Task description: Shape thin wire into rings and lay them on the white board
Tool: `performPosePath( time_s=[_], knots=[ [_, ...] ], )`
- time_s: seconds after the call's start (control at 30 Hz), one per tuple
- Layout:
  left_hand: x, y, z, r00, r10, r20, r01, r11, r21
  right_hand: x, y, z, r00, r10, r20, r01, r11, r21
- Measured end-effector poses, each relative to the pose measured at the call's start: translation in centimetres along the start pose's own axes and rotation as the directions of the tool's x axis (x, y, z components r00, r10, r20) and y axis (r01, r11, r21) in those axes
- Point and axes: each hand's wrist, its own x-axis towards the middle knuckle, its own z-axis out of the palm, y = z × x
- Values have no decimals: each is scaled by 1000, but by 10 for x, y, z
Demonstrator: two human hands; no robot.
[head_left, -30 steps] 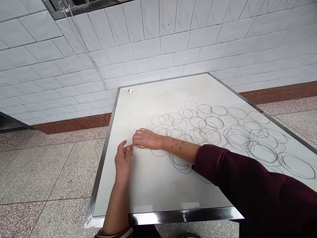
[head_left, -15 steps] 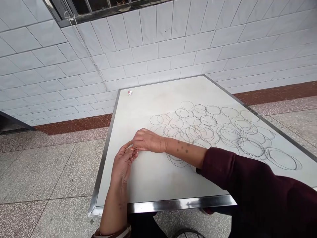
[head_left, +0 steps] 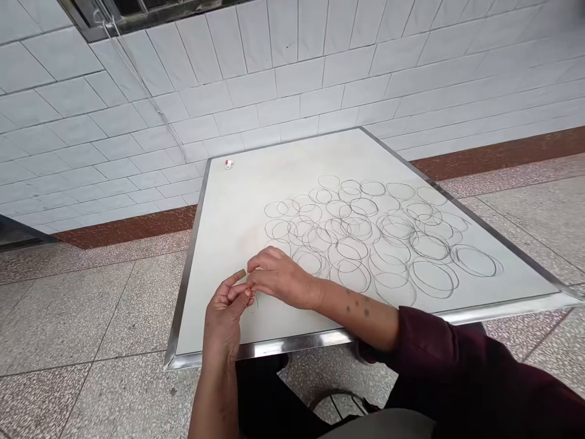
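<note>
- Terrazzo floor [head_left: 68, 329] at far left of the frame, beneath a white tiled wall [head_left: 114, 116] with brown skirting [head_left: 128, 228] along its foot.
- White-topped table [head_left: 187, 262] edged in stainless steel, angled across the frame from upper left to lower centre.
- Left hand [head_left: 223, 317] at the table's near edge, palm turned up, thumb raised, fingers curled, fingertips meeting the right hand.
- Small red-and-white object [head_left: 228, 163] near the far left corner of the table, well apart from both hands.
- Fine pale wire [head_left: 254, 300] curling down from between the hands, just above the tabletop; which fingers pinch it too small to tell.
- Right hand [head_left: 283, 277] just beside the left, knuckles up, fingers pressed together at the tips.
- Thin dark rings [head_left: 350, 261], apparently wire, overlapping across the centre and right of the table, nearest ones close to the right hand.
- Maroon sleeve [head_left: 457, 366] at lower right.
- Short grip near the wire's end, hands low and clear of the rings: likely the steadiest handling for so fine a strand.
</note>
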Motion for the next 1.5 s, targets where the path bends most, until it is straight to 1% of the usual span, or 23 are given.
performPosePath(
  time_s=[0.07,0.1,0.2,0.33,0.5,0.67,0.8,0.9,1.03,1.17,1.3,1.5],
  knots=[
    [-11,-2,4,1000,17,-3,-17,1000,11,-9,-10,-3,994,86,-61,-84,996,25],
    [-16,-2,6,1000,24,1,-24,1000,21,-13,-14,-5,989,126,-72,-123,991,44],
    [-31,-4,10,999,39,27,-40,998,49,-26,-22,-11,977,205,-53,-198,974,112],
    [-47,-3,14,996,38,78,-41,998,37,-39,-31,-18,964,261,-46,-246,946,211],
    [-60,-4,22,995,19,101,-16,999,-31,-49,-41,-29,966,239,-96,-207,943,262],
    [-68,-4,31,995,25,93,-23,999,-32,-55,-51,-43,971,228,-73,-205,949,238],
    [-74,-3,36,996,47,79,-47,999,-2,-59,-57,-50,962,266,-59,-245,939,242],
    [-79,-1,39,996,42,81,-45,998,38,-62,-60,-53,952,302,-43,-283,926,248],
    [-86,5,44,994,19,109,-26,997,67,-67,-60,-57,952,300,-65,-277,930,242],
    [-90,7,47,992,7,129,-15,998,62,-71,-61,-61,954,292,-67,-270,936,225],
    [-89,3,49,994,3,108,-9,998,63,-74,-62,-63,952,304,-39,-287,929,232],
    [-89,-2,53,996,38,76,-44,995,89,-77,-64,-65,953,303,-15,-292,928,231]
  ],
)
